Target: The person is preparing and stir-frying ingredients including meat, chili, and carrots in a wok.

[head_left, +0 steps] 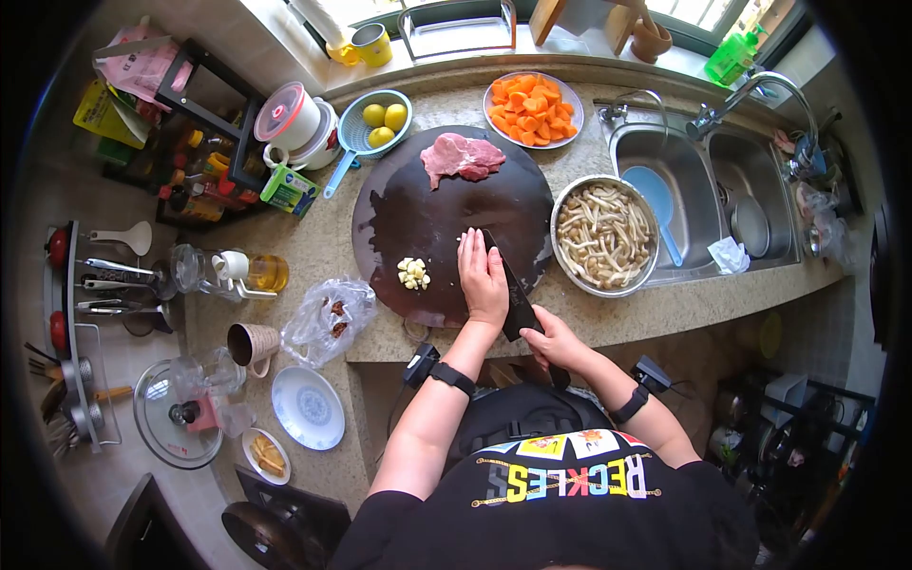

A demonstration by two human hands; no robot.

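My right hand (pixel 556 344) is wrapped round the handle of a dark cleaver (pixel 514 296), whose blade points up and left over the round dark cutting board (pixel 399 209). Flat along the blade's left side lies my left hand (pixel 484 275), its fingers stretched out and pressed close together. Whether anything is under its fingertips is hard to make out. Left of that hand is a small heap of pale chopped pieces (pixel 413 274). A slab of raw meat (pixel 461 158) rests near the board's far edge.
Right of the board stands a metal bowl of mushrooms (pixel 606 235), before the double sink (pixel 665 152). Beyond the board are a plate of carrots (pixel 534 109) and a blue colander (pixel 353 128) with yellow-green fruit. A plastic bag (pixel 330 321) and a white plate (pixel 308 408) lie left.
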